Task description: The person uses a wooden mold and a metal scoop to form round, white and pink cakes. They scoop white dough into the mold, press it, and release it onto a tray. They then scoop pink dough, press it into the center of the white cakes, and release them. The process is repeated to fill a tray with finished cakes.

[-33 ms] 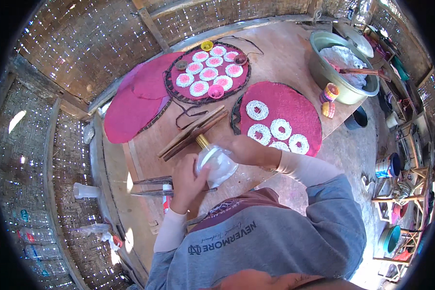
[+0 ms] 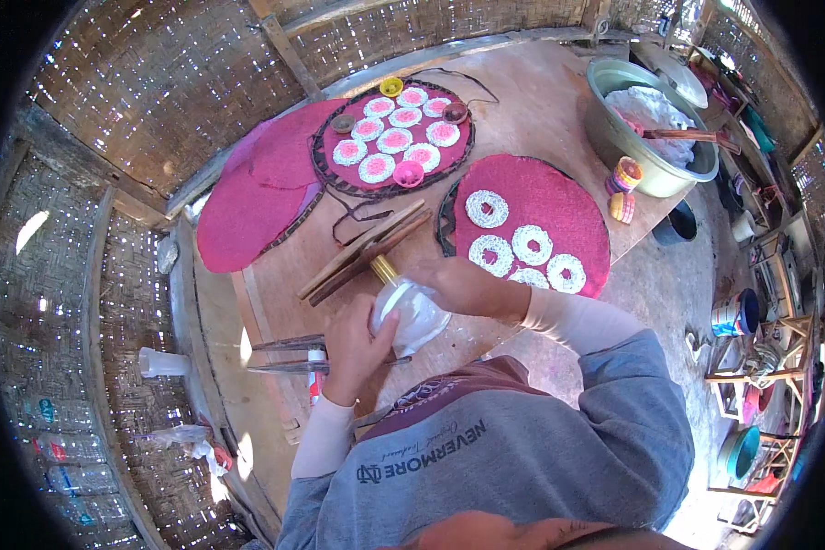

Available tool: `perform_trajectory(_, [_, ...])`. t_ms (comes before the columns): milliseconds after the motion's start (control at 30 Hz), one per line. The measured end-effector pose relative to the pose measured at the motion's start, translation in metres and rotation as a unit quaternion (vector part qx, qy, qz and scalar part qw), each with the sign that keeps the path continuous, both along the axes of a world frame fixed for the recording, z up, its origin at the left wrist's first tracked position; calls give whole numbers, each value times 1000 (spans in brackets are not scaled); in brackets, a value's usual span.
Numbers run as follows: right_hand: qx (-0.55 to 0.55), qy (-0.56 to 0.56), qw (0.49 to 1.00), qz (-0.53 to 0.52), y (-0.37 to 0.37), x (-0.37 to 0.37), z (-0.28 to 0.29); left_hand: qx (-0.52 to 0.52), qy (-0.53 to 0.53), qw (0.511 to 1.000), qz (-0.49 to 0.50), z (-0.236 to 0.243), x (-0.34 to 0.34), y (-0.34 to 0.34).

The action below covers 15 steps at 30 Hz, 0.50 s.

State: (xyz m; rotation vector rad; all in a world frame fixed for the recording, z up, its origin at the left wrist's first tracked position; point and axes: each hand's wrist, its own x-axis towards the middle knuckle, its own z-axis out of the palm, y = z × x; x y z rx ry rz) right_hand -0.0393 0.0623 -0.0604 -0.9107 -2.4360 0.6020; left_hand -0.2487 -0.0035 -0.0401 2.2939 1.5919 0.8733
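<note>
My left hand (image 2: 365,332) grips a clear plastic bag of white paste (image 2: 412,325) from the left, and my right hand (image 2: 454,286) holds its other side. A yellow tube (image 2: 384,269) at the bag's top points toward two long wooden pieces (image 2: 357,257) on the wooden table (image 2: 541,119). Just beyond my right hand lies a magenta round mat (image 2: 532,183) with several white rings (image 2: 533,244) on it. Farther back, a dark-rimmed magenta mat (image 2: 449,137) carries several white discs with pink centres and small cups (image 2: 409,174).
At the back left lie magenta sheets (image 2: 247,215). At the right are a large basin (image 2: 660,179) with a white mass and wooden paddle, and stacked small coloured cups (image 2: 627,176). Thin bars and a white tube (image 2: 317,367) lie left of my left hand. Cluttered shelves (image 2: 761,376) line the right.
</note>
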Motion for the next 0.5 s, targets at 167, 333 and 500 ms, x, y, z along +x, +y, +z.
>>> perform_trajectory(167, [218,38,975,20,-3,-23,12,1,1,1000,22,-4,4,-1])
perform_trajectory(333, [156,56,986,23,3,-23,6,24,-63,997,49,-7,5,-8])
perform_trajectory(500, [40,68,994,-80,-5,-12,-2,44,-94,992,66,-17,7,-12])
